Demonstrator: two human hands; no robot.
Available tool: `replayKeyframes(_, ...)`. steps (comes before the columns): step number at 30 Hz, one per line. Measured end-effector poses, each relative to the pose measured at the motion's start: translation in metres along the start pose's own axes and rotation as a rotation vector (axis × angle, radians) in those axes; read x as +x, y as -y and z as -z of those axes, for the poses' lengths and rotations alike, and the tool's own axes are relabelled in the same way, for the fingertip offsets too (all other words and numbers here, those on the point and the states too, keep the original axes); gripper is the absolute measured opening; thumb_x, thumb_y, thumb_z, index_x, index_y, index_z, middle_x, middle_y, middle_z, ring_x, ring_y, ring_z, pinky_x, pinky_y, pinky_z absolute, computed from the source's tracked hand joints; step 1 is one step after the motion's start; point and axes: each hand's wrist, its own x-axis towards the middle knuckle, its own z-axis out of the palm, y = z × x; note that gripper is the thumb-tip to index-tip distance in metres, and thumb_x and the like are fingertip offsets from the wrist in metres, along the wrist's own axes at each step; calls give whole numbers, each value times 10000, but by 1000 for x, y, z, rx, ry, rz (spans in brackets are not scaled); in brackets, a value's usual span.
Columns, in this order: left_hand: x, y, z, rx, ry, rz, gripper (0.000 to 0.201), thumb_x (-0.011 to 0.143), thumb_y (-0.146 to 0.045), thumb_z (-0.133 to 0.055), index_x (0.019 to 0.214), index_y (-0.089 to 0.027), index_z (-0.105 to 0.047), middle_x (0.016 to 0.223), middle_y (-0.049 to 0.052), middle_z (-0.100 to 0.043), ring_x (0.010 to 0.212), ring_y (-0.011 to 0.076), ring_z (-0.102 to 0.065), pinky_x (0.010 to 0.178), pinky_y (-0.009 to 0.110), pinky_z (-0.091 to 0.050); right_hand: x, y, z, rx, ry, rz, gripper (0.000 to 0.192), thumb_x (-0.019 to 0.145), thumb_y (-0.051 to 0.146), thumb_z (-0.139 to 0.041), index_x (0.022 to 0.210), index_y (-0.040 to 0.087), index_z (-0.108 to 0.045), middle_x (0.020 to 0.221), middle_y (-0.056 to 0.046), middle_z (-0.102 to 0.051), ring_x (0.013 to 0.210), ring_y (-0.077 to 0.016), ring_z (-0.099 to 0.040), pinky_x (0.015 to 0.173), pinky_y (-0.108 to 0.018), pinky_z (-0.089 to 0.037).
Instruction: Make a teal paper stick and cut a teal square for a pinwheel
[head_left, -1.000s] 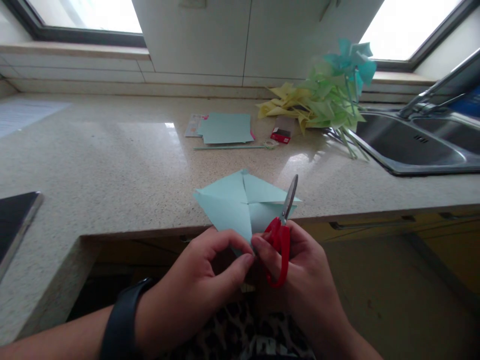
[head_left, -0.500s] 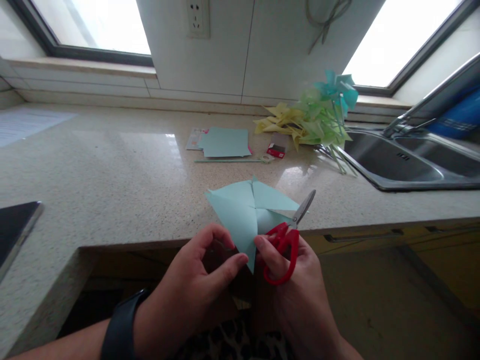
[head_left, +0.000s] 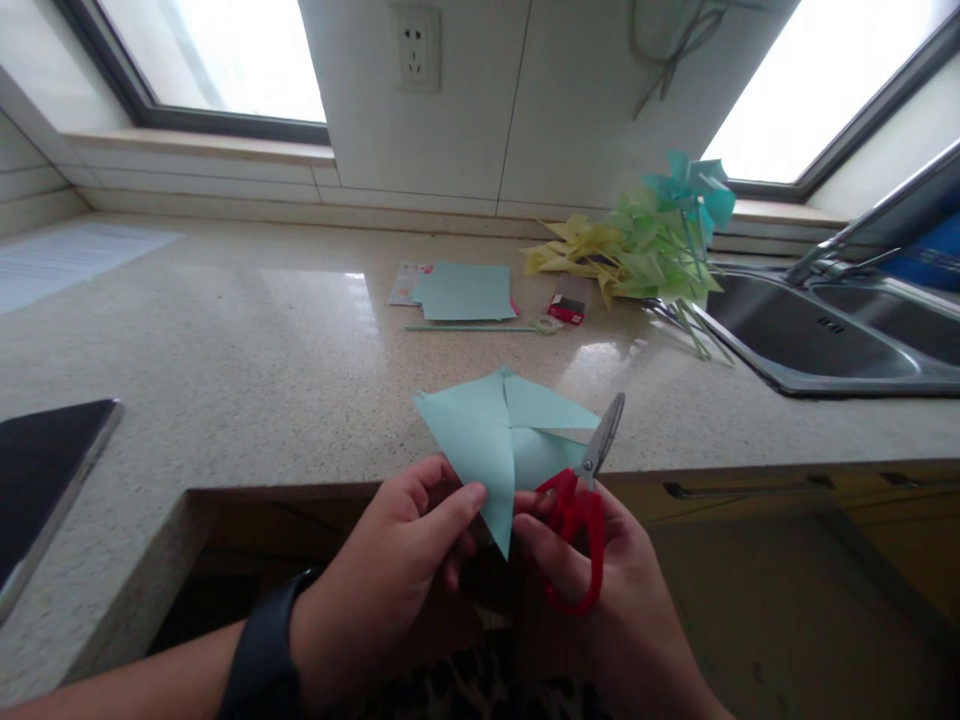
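Two hands at near counter (head_left: 225, 400) edge. Left hand (head_left: 390, 570) pinches light blue paper square (head_left: 495, 440), half overhanging edge. Right hand (head_left: 600, 590) grips red scissors (head_left: 581, 500), blades near-closed against paper. Risks: thin sheet likely buckles, cut wanders; left fingertips (head_left: 472, 494) close to blades.

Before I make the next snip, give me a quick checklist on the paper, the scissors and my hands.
1. Left hand pinches the blue paper at its near edge: ok.
2. Right hand holds the red scissors by the handles: ok.
3. Scissors blades shut, lying along the paper's right side: ok.
4. Left fingers away from the blades: ok.
5. Paper partly resting on the counter edge, near tip hanging free: ok.
6. Whether a blade sits in an existing cut: cannot tell.
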Motion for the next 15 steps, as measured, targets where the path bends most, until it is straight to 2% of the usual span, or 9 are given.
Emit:
replayKeyframes(5, 0, -1, 1, -9, -1, -1, 329, 878, -452, -700, 987, -143, -669, 644, -30, -580, 492, 73, -475, 465, 180, -378, -3, -6, 4, 35, 44, 13, 267, 697, 318, -888, 854, 237, -688, 877, -19, -750, 725, -155, -664, 654, -262, -519)
replayKeyframes(8, 0, -5, -1, 9, 6, -13, 334, 855, -463, -720, 951, -145, -681, 646, -23, -588, 492, 77, -465, 464, 189, -370, -3, -8, 4, 59, 59, -15, 291, 676, 307, -900, 850, 245, -676, 853, -5, -742, 719, -161, -662, 640, -267, -516)
replayKeyframes(15, -4, -8, -2, 90, -12, -7, 315, 845, -439, -726, 936, -140, -689, 782, 30, -663, 563, 98, -486, 507, 212, -391, -1, -1, 1, 67, 47, -29, 306, 672, 289, -910, 818, 217, -650, 748, 44, -658, 654, -98, -556, 607, -209, -454)
